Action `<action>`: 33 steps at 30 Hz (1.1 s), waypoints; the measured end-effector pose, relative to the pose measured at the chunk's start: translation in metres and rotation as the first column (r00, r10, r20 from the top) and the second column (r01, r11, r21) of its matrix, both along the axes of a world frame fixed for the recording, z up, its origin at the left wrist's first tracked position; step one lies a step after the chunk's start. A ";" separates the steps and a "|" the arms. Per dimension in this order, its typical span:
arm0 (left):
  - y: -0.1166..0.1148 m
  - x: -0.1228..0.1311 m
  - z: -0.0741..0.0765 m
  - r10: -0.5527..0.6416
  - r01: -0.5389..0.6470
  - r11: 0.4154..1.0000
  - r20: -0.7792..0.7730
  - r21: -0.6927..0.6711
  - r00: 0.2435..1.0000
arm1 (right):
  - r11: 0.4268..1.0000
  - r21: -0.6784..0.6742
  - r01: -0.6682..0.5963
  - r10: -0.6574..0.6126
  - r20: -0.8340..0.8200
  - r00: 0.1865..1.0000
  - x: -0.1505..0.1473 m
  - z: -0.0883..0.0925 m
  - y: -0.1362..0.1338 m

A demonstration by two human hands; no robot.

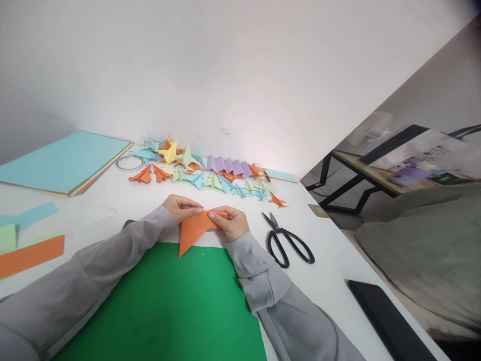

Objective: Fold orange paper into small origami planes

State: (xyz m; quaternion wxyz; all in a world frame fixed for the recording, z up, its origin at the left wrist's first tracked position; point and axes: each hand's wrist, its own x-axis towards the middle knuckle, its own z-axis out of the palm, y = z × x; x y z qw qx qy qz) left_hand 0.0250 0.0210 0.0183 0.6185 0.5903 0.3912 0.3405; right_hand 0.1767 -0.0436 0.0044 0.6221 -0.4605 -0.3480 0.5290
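A folded piece of orange paper point(192, 228) is held up between both hands, above the far edge of a green sheet point(176, 301). My left hand point(182, 207) pinches its upper left edge between thumb and fingers. On the other side, my right hand point(232, 222) grips the upper right part, its thumb pressed on the front. One pointed flap hangs down on the left. Beyond the hands lies a row of folded paper figures in several colours, among them a yellow one point(170, 153) and a purple pleated strip point(229, 166).
Black-handled scissors point(280, 235) lie right of my right hand, blades partly apart. A black flat object point(387, 318) rests near the table's right edge. At left are a stack of coloured sheets point(67, 160), a wire ring point(130, 162) and cut paper strips point(33, 254). A wall stands behind.
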 end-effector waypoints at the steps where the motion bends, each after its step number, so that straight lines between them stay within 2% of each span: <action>1: 0.000 0.000 0.000 -0.007 0.008 1.000 -0.027 0.016 1.000 | 1.000 -0.001 -0.004 0.004 0.009 1.000 -0.001 0.001 -0.001; 5: 0.002 0.000 0.001 -0.025 0.026 1.000 -0.062 0.013 0.998 | 1.000 -0.007 -0.004 0.004 0.029 1.000 -0.003 0.004 -0.002; 13: -0.001 0.000 0.002 0.054 -0.052 0.998 -0.071 0.021 0.996 | 0.999 -0.023 0.034 -0.033 0.026 0.999 -0.003 0.007 -0.001; 15: -0.004 0.002 0.003 0.080 -0.081 0.996 -0.030 -0.024 0.996 | 0.998 -0.017 0.060 -0.060 -0.006 0.998 -0.001 0.005 0.000; 18: -0.011 0.006 0.006 0.069 -0.059 0.988 0.070 -0.145 0.995 | 0.996 -0.035 0.079 -0.083 -0.112 0.990 0.004 0.001 0.003; 21: -0.019 0.011 0.012 0.112 -0.099 0.977 0.057 -0.189 0.992 | 0.997 -0.065 0.036 -0.048 -0.188 0.981 0.009 -0.002 0.005; 23: -0.023 0.013 0.017 0.133 -0.135 0.985 -0.024 -0.110 0.991 | 0.997 -0.073 -0.013 -0.003 -0.213 0.977 0.012 -0.004 0.007; 25: -0.027 0.014 0.022 0.153 -0.146 0.988 -0.128 0.059 0.980 | 0.996 -0.064 -0.057 0.041 -0.218 0.975 0.013 -0.006 0.008; 28: -0.032 0.014 0.029 0.194 -0.129 0.952 -0.223 0.277 0.955 | 0.994 -0.051 -0.099 0.086 -0.200 0.976 0.014 -0.006 0.007; 30: -0.034 0.014 0.032 0.223 -0.121 0.925 -0.256 0.361 0.941 | 0.993 -0.048 -0.110 0.099 -0.188 0.977 0.013 -0.005 0.006; 33: -0.036 0.015 0.033 0.237 -0.103 0.907 -0.293 0.408 0.926 | 0.994 -0.044 -0.102 0.093 -0.177 0.980 0.013 -0.005 0.004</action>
